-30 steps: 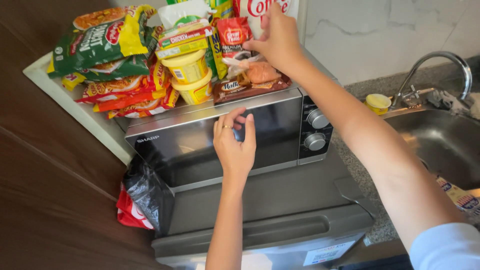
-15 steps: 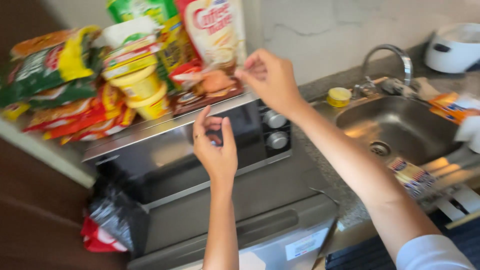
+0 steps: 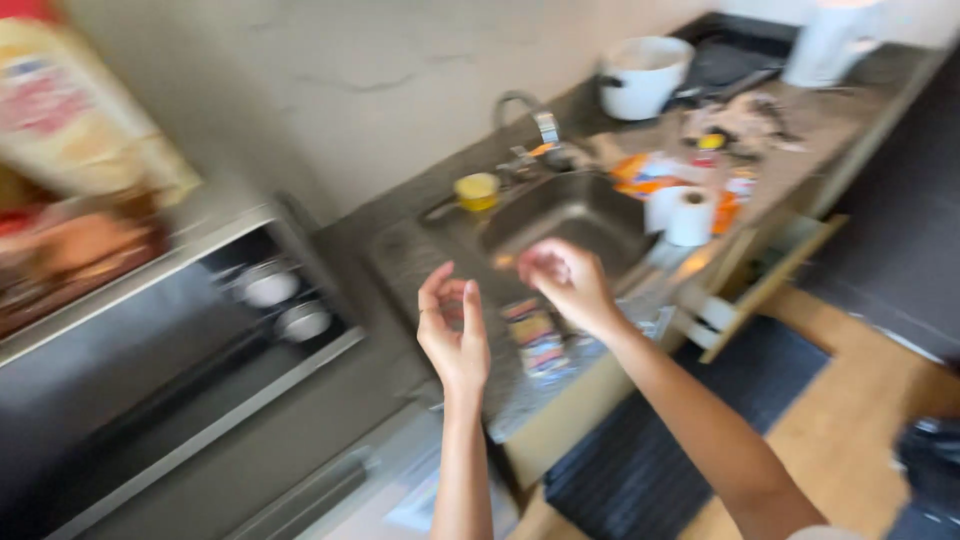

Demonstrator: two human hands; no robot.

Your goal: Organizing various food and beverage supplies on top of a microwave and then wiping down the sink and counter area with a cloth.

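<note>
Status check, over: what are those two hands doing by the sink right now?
Left hand open, empty, raised over counter edge. Right hand loosely curled, contents unclear through blur. Nearest thing: small packet on counter beside sink. Nothing between the hands and it.

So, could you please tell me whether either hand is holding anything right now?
Left hand is open and empty. Right hand is loosely curled; the blur hides whether its fingers pinch anything.

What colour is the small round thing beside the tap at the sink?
Yellow. The small round thing sits on the sink's edge, seen in the blurred head view.
</note>
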